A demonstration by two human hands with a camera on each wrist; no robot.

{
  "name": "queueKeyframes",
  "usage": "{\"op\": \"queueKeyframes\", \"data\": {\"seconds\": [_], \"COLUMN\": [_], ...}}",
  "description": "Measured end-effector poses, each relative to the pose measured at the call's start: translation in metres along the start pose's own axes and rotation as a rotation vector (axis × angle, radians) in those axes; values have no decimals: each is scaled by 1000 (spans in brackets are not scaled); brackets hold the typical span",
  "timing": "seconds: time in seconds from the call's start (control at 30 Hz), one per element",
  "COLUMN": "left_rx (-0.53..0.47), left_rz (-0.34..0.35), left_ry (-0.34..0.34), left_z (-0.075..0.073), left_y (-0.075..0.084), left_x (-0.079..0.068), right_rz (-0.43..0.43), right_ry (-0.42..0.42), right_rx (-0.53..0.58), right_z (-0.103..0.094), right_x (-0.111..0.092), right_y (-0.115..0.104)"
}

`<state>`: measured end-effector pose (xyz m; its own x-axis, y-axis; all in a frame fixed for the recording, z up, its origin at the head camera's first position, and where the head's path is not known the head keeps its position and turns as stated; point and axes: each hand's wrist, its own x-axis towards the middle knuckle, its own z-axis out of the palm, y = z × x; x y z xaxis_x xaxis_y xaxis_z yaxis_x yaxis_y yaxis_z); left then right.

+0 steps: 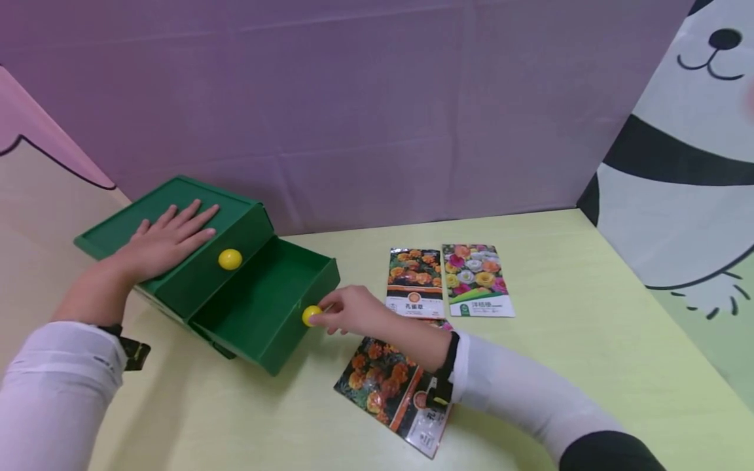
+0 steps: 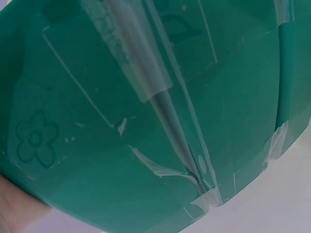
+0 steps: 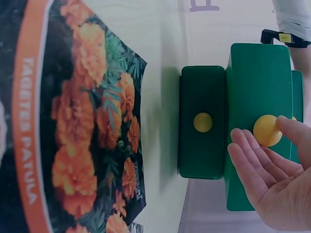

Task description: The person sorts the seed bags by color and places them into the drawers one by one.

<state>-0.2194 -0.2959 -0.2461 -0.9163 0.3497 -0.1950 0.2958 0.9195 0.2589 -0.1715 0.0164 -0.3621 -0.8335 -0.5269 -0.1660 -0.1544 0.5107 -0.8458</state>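
A green drawer cabinet [image 1: 230, 212] stands at the left of the table. My left hand [image 1: 161, 242] lies flat on its top, fingers spread. The left wrist view is mostly filled by the cabinet's green side [image 2: 97, 170], with clear tape along its seams. One green drawer [image 1: 253, 307] is pulled out, and its inside looks bare. At its front, my right hand [image 1: 356, 311] pinches the round yellow knob [image 3: 267, 130] between thumb and index finger. Above the pulled-out drawer is a closed drawer with its own yellow knob [image 1: 230, 259]; below it, another drawer [image 3: 201, 155] is closed.
Two flower seed packets, one orange [image 1: 415, 281] and one multicoloured [image 1: 478, 281], lie side by side at the back. Nearer, another orange-flower packet [image 1: 383, 383] lies under my right forearm, overlapping a further packet. A purple cloth wall [image 1: 365, 118] rises behind the table.
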Motion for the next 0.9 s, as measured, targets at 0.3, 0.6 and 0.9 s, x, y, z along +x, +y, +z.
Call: {"op": "queueKeyframes", "data": {"seconds": [0.3,0.6,0.9], "left_rx": [16,14,-3], "left_rz": [11,5,9], "left_ry": [6,5,7], "left_z": [1,2,0], "left_y": [1,0,1], "left_x": [1,-1,-2], "right_rz": [12,45,46], "right_ry": [11,-15,-32], "right_rx": [-16,14,31], "right_z": [1,9,8], "right_x": [-14,-20,-22], "right_y": [5,2,7]}}
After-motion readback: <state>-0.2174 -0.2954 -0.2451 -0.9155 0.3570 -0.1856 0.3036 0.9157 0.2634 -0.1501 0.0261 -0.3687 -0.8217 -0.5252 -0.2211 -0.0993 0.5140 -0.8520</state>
